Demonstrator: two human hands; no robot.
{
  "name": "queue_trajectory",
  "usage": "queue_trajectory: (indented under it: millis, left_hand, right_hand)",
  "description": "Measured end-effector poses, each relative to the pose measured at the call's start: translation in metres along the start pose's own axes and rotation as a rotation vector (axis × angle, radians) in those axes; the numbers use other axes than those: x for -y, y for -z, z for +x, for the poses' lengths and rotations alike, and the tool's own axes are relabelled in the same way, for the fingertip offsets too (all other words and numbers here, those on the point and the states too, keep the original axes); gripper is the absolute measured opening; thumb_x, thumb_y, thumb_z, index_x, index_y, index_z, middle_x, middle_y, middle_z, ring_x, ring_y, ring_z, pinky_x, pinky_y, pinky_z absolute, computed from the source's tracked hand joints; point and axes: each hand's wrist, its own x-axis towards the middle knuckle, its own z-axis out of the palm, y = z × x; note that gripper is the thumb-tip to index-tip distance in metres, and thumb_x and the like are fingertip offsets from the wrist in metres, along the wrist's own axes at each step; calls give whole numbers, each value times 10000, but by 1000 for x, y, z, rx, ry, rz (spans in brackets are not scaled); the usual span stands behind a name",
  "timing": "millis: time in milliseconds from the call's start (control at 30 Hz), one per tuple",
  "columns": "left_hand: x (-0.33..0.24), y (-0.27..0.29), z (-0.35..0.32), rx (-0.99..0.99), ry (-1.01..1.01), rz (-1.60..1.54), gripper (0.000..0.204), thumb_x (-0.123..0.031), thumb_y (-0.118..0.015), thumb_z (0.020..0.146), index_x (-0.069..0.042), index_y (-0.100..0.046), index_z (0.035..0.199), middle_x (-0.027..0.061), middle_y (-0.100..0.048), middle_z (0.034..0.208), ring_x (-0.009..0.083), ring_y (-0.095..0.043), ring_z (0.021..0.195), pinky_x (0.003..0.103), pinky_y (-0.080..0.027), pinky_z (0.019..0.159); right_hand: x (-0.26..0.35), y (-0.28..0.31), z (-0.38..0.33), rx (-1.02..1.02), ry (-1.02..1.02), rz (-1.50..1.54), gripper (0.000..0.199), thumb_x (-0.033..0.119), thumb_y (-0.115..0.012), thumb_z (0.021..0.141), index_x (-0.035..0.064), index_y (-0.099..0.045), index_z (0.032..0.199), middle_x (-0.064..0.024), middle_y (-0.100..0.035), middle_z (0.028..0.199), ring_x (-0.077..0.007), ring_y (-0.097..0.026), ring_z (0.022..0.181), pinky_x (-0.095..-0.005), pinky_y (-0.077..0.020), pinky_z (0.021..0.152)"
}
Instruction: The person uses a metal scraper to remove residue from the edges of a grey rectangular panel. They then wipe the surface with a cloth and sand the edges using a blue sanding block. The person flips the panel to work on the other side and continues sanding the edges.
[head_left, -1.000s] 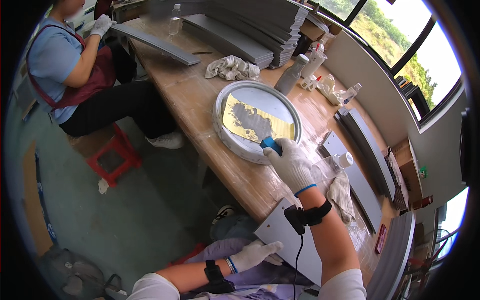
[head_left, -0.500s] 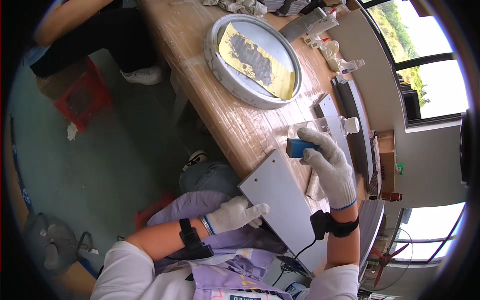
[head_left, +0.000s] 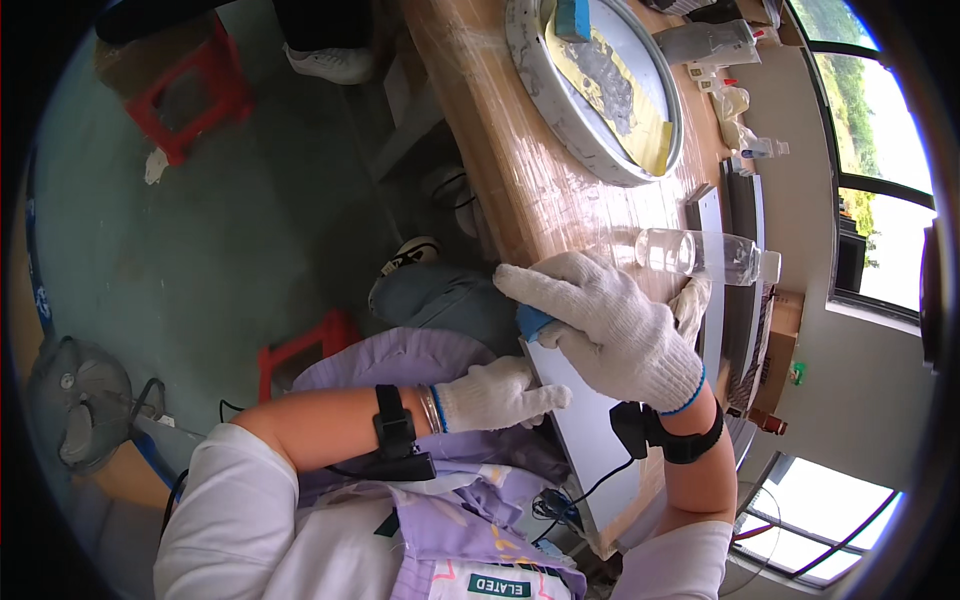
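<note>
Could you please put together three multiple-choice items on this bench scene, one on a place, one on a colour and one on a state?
1. Where does the clear plastic bottle lie?
A. on the wooden bench beyond the right hand
B. on the floor by the stool
C. inside the round tray

2. What colour is the stool on the floor at upper left?
A. green
B. red
C. white

3. What is the right hand doing?
A. hanging free in the air
B. resting in the lap
C. pressing a blue pad onto the grey panel

Answers: 1 A, it lies on its side on the bench; 2 B, its frame is red; 3 C, the gloved fingers cover the pad at the panel's end.
</note>
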Motion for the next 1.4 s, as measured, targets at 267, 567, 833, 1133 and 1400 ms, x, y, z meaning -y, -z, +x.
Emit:
queue_trajectory:
  millis: [267, 567, 833, 1133, 1400]
  left_hand:
    - [8, 0, 3, 1, -44, 20, 534, -485, -563, 986, 41, -593, 1076, 105, -656, 803, 164, -667, 696, 303, -578, 661]
    - [4, 0, 3, -9, 7, 4, 547, -505, -560, 982, 34, -605, 1064, 108, -654, 789, 160, -657, 682, 301, -566, 646]
    - [3, 0, 2, -6, 27, 24, 566, -520, -554, 980, 40, -619, 1028, 100, -647, 761, 164, -653, 669, 304, -559, 639]
    - [12, -4, 5, -43, -19, 28, 575, -536, -567, 967, 34, -623, 1006, 83, -641, 740, 159, -644, 649, 302, -550, 617]
    - [-7, -9, 5, -84, 62, 62, 562, -554, -568, 954, -13, -650, 1082, 116, -693, 825, 177, -692, 734, 298, -547, 644]
  right_hand:
    - [5, -15, 35, 329, 5, -132, 478, 15, -616, 803, 184, -640, 1250, -103, -609, 1065, -323, -577, 1028, -416, -517, 883]
    - [2, -5, 46, 369, 18, -26, 451, -28, -571, 814, 176, -671, 1203, -97, -608, 1090, -321, -563, 1052, -402, -499, 913]
    - [3, -13, 49, 392, -48, -56, 464, -65, -544, 820, 163, -680, 1201, -99, -617, 1083, -311, -565, 1060, -385, -495, 918]
    - [-2, -19, 45, 366, -5, -86, 501, -33, -587, 815, 181, -644, 1264, -107, -614, 1102, -320, -575, 1058, -398, -507, 916]
    - [-14, 27, -10, -378, -390, 624, 553, 23, -663, 805, 35, -574, 1351, -84, -648, 1165, -206, -625, 1001, -336, -505, 900]
